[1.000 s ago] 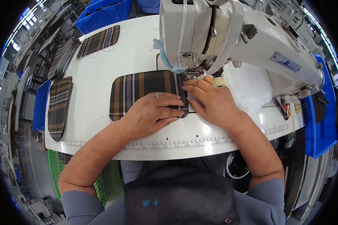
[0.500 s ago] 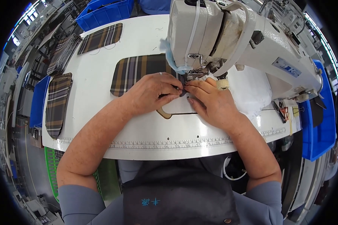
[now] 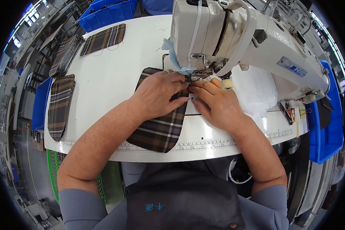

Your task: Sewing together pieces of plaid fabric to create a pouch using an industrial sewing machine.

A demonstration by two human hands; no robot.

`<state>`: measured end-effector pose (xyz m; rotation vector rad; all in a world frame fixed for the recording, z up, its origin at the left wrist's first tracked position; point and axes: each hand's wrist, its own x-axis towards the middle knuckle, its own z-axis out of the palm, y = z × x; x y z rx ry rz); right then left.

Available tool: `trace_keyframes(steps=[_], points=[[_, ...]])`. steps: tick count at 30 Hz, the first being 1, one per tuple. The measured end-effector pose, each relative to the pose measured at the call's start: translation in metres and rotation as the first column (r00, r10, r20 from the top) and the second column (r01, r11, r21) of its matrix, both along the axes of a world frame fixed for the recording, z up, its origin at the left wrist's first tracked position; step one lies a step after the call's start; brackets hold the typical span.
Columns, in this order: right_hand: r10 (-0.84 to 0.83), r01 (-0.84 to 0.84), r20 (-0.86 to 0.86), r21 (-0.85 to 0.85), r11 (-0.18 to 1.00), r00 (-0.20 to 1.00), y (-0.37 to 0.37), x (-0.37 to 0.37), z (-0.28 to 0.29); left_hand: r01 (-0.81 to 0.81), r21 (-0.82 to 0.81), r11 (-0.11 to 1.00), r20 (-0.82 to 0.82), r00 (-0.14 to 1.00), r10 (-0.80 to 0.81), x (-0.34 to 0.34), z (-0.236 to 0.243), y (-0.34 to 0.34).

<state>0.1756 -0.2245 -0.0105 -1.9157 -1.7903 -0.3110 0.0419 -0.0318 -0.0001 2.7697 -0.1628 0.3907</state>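
A brown, black and white plaid fabric piece (image 3: 157, 132) with rounded corners lies slantwise on the white sewing table. Its upper end reaches the presser foot of the sewing machine (image 3: 193, 34). Across its upper part rests my left hand (image 3: 155, 94), a ring on one finger, its bent fingers and thumb holding the fabric near its right edge. My right hand (image 3: 218, 101) lies on the table just right of the foot. Its fingers stretch flat toward the foot, fingertips at the fabric's edge, thumb apart. The needle area is partly hidden by the machine head and my fingers.
Another plaid piece (image 3: 103, 39) lies at the back left, near a stack of plaid pieces (image 3: 65, 55) and a further plaid pile (image 3: 61, 107). White material (image 3: 255, 92) sits under the machine arm. Blue bins (image 3: 107, 15) stand behind the table and at both sides. A printed ruler runs along the front edge.
The plaid piece has swung round from lying leftward of the foot to pointing toward me. My left hand has shifted slightly left, its thumb now apart from the fingers. My right hand has barely moved.
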Motion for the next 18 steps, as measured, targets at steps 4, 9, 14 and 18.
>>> trace_keyframes(steps=[4,9,14,18], points=[[0.020,-0.020,0.013,0.002,1.000,1.000,0.001,0.000,-0.001,-0.034,0.003,0.999,-0.019,0.999,0.034,-0.023,-0.011,-0.012],[0.024,-0.024,-0.006,-0.002,1.000,1.000,-0.002,0.003,0.000,0.085,-0.078,0.993,-0.151,0.984,-0.096,-0.057,-0.007,-0.048],[0.013,-0.013,0.003,-0.035,0.999,1.000,-0.002,0.002,0.001,0.218,-0.226,0.949,-0.023,0.973,-0.229,-0.078,-0.006,-0.049],[0.028,-0.028,-0.011,-0.032,0.999,1.000,-0.003,0.001,0.004,0.287,-0.258,0.923,0.000,0.955,-0.297,-0.076,-0.008,-0.045]])
